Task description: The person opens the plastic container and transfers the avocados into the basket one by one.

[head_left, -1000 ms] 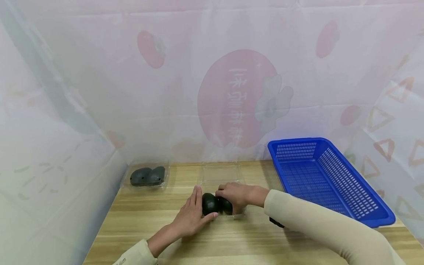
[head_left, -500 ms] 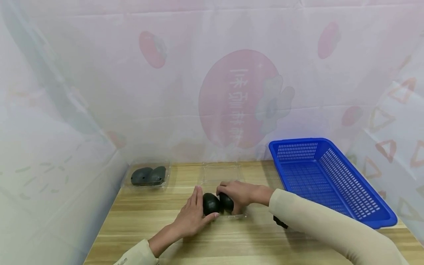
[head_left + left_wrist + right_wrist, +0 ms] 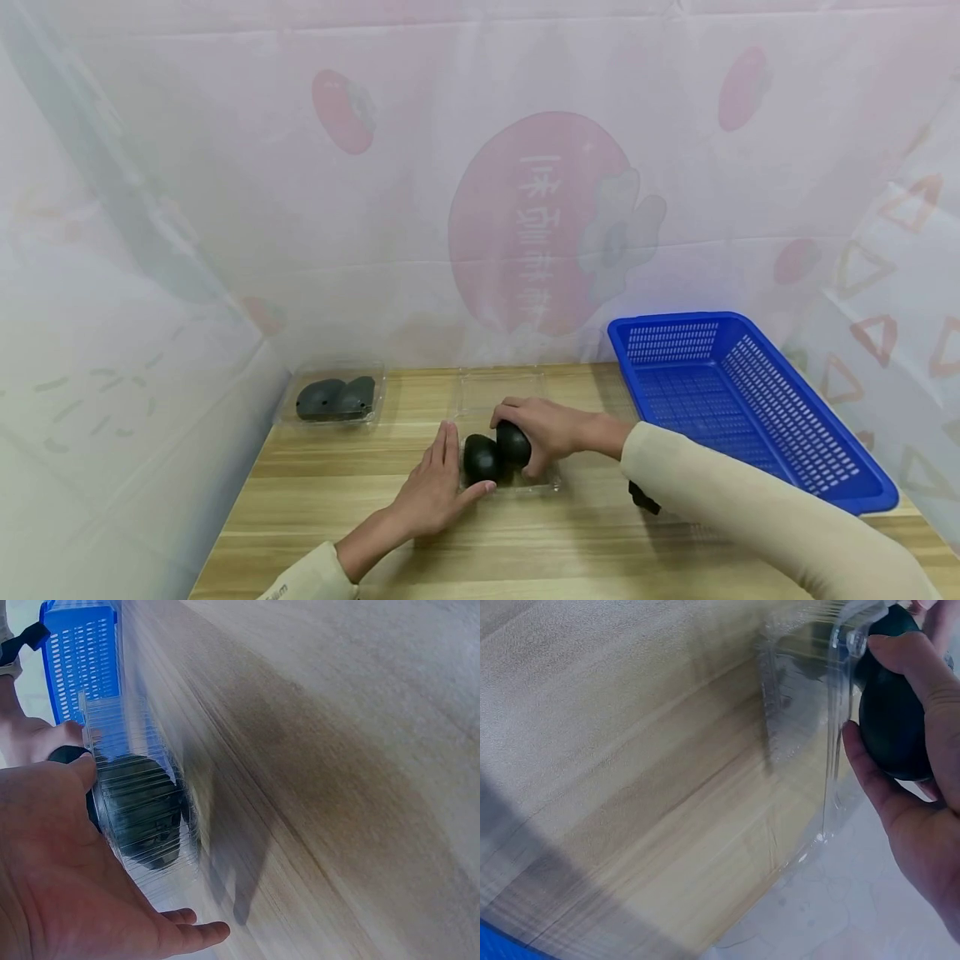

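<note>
In the head view my right hand (image 3: 553,429) grips a dark green avocado (image 3: 513,444), raised a little above the right part of a clear plastic clamshell box (image 3: 551,485). The right wrist view has the same avocado (image 3: 892,727) between thumb and fingers, beside the box wall. A second avocado (image 3: 481,459) sits in the left part of the box and shows through its ribbed side in the left wrist view. With fingers straight and thumb spread, my left hand (image 3: 429,493) rests along the box's left side. The box's lid (image 3: 501,389) lies folded back.
At the back left, another clear box (image 3: 378,392) holds two dark avocados (image 3: 321,399). A blue perforated basket (image 3: 678,367) stands at the right, behind the right forearm. A patterned cloth backdrop (image 3: 405,217) rises at the table's far edge.
My right hand has risen slightly and shifted right, lifting its avocado up from the box floor. The other avocado has moved slightly right. My left hand has stayed in place.
</note>
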Motion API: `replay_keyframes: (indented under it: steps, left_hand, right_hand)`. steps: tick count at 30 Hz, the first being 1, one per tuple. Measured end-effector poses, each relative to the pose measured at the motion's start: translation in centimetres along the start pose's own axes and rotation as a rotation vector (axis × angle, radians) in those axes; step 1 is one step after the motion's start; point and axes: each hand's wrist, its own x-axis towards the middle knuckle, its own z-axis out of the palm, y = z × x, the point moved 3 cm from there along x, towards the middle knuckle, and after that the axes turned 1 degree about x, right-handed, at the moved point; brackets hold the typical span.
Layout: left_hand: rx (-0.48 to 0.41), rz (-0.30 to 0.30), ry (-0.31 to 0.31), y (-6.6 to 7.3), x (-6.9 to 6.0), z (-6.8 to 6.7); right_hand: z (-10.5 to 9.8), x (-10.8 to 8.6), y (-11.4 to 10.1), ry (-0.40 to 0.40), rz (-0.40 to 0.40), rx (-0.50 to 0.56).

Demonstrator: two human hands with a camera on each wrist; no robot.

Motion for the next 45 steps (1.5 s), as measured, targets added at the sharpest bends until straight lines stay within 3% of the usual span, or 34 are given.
replay_keyframes:
  steps: [15, 24, 31, 45]
  left_hand:
    - [-0.004, 0.014, 0.014, 0.0, 0.0, 0.0]
    - [0.007, 0.001, 0.007, 0.0, 0.0, 0.0]
    - [0.006, 0.008, 0.018, 0.0, 0.0, 0.1]
    - [0.001, 0.015, 0.016, 0.0, 0.1, 0.5]
  right_hand:
    - [-2.4, -1.0, 0.1, 0.123, -0.087, 0.073]
    - [-4.2, -1.7, 0.5, 0.149, -0.072, 0.13]
    - [-6.0, -2.5, 0.9, 0.225, -0.082, 0.165]
    - [-8.6, -5.3, 2.6, 0.292, -0.019, 0.175]
